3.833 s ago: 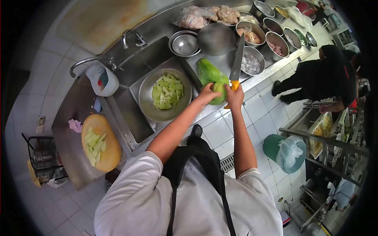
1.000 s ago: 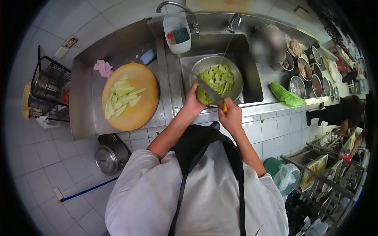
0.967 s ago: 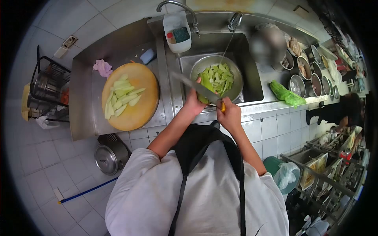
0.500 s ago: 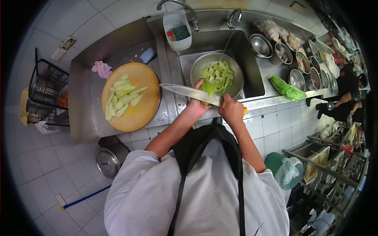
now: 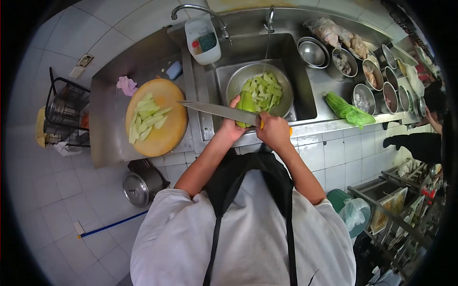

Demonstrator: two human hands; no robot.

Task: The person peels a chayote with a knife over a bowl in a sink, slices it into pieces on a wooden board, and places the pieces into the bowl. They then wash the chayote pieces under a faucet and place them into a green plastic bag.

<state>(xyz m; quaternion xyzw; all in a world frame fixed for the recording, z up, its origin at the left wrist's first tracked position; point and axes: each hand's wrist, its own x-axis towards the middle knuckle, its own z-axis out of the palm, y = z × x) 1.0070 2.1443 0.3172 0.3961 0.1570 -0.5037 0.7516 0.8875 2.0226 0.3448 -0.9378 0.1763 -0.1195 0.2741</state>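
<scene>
My left hand (image 5: 231, 125) is wrapped round a pale green, smooth-skinned vegetable (image 5: 246, 106), possibly a gourd. In my right hand (image 5: 275, 132) is a large knife (image 5: 214, 109) with a yellow-orange handle. The blade points left and crosses in front of the vegetable; whether its edge touches is hard to see. Just behind both hands, a metal bowl (image 5: 287, 97) sits in the sink with light green cut pieces (image 5: 267, 90) inside. Longer pale green wedges (image 5: 147, 119) lie on a round wooden cutting board (image 5: 172, 136) at left.
A thin stream of water falls from the right faucet (image 5: 270, 21) into the bowl. Several metal pots (image 5: 342, 64) and a green bag (image 5: 348, 110) crowd the right counter. A white container (image 5: 205, 52) stands behind the sink divider. Another person's dark sleeve (image 5: 420, 147) shows far right.
The view has shifted slightly. My left hand and the vegetable now show more of the vegetable's side, turned more upright. The knife is still in my right hand.
</scene>
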